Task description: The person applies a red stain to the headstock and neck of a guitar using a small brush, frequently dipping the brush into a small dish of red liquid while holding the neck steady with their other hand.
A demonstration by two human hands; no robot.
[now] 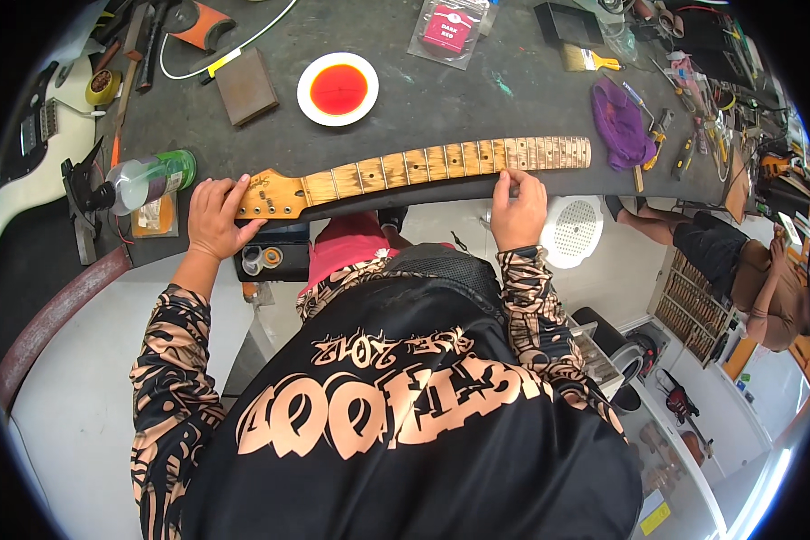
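Note:
A guitar neck (405, 169) with a scorched-looking maple fretboard lies along the near edge of the dark workbench, fretboard up. Its headstock is at the left, with my left hand (216, 219) closed round the end, thumb along the lower side. My right hand (518, 211) is curled, thumb and fingertips pinching the near edge of the neck toward its right end. Beyond the neck stands a white dish (370, 106) of red liquid. Left of the dish lies a brown rectangular block (247, 87).
A spray bottle (153, 180) lies near my left hand, close to a white guitar body (63, 135). A clear packet (450, 31), a brush (589, 59), a purple cloth (623, 124) and several tools are farther right. Another person (738, 261) is at the right.

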